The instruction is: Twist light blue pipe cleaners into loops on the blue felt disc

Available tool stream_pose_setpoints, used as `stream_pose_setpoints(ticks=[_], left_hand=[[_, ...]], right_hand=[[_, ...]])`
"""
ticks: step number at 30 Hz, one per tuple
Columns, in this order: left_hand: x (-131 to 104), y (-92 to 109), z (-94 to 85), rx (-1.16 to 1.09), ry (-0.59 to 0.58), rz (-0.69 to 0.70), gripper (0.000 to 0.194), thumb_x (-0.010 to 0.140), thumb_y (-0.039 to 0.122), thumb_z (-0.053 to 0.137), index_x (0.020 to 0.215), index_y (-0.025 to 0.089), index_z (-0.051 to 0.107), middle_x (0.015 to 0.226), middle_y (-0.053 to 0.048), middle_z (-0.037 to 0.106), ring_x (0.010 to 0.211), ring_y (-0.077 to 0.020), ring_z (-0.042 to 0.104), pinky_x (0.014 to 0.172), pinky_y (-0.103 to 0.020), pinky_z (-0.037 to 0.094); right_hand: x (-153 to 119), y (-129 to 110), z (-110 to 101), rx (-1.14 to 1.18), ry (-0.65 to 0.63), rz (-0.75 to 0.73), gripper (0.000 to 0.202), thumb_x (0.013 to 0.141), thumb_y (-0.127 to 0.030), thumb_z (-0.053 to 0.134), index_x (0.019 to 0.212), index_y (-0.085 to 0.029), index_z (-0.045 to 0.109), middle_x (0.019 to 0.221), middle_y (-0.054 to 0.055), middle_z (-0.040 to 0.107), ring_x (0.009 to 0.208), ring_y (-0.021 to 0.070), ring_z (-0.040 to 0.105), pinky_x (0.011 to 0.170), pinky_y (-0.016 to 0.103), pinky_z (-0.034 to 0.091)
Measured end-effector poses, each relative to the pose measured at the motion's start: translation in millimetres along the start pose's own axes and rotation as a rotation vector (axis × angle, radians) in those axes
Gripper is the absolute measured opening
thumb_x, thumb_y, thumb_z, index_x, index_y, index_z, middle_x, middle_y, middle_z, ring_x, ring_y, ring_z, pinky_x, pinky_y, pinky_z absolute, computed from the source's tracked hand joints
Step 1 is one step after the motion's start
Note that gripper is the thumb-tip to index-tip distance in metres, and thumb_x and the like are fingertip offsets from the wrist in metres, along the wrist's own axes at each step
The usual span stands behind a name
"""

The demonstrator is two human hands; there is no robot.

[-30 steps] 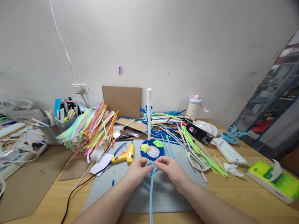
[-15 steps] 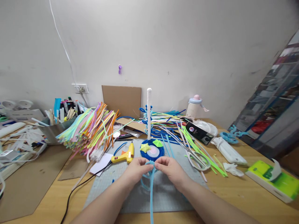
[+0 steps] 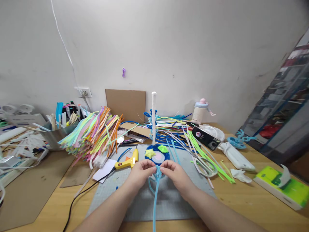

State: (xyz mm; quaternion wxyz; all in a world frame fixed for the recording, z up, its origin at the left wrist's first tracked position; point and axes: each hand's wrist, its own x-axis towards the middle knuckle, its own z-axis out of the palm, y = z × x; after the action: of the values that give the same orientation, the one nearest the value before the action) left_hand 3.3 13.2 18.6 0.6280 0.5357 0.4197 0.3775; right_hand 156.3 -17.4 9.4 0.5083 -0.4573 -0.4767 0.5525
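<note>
Light blue pipe cleaners point(image 3: 156, 193), bunched and looped at the top, are pinched between my two hands above the mat. My left hand point(image 3: 141, 172) grips the bunch from the left with thumb and forefinger. From the right, my right hand point(image 3: 174, 174) pinches the same bunch. Long ends hang down toward me, and a loop curves out under my left fingers. Just beyond my fingertips sits a round dark blue base point(image 3: 146, 158) with a yellow star point(image 3: 150, 153), a green star point(image 3: 163, 148) and an upright white stick point(image 3: 154, 119).
A yellow glue gun point(image 3: 129, 161) lies left on the grey cutting mat point(image 3: 116, 196). Scissors point(image 3: 205, 166), green pipe cleaners point(image 3: 218, 167) and a phone point(image 3: 206, 138) lie right. A large multicoloured pipe cleaner bundle point(image 3: 94, 138) is at left; a bottle point(image 3: 200, 111) stands behind.
The fingertips have shifted slightly around the light blue bunch, with the left fingers a little higher. The hanging ends have swung somewhat to the left.
</note>
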Motion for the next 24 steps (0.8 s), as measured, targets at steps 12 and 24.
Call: stream_pose_setpoints(ticks=[12, 24], left_hand=[[-2.8, 1.1, 1.5, 0.03, -0.039, 0.024, 0.022, 0.056, 0.031, 0.071, 0.063, 0.013, 0.061, 0.056, 0.0, 0.056, 0.053, -0.0089, 0.048, 0.054, -0.021, 0.035], [-2.4, 3.9, 2.6, -0.061, 0.064, 0.03, 0.025, 0.057, 0.033, 0.068, 0.065, 0.015, 0.054, 0.057, 0.001, 0.057, 0.051, -0.0104, 0.052, 0.053, -0.023, 0.04]], right_hand=[[-1.7, -1.4, 1.3, -0.044, -0.027, -0.018, 0.022, 0.063, -0.037, 0.067, 0.064, -0.017, 0.058, 0.059, -0.003, 0.052, 0.058, 0.0114, 0.045, 0.057, 0.023, 0.034], [-1.4, -4.5, 1.4, 0.037, -0.09, -0.04, 0.024, 0.072, -0.04, 0.059, 0.071, -0.016, 0.061, 0.068, 0.0, 0.057, 0.063, 0.0132, 0.049, 0.062, 0.025, 0.039]])
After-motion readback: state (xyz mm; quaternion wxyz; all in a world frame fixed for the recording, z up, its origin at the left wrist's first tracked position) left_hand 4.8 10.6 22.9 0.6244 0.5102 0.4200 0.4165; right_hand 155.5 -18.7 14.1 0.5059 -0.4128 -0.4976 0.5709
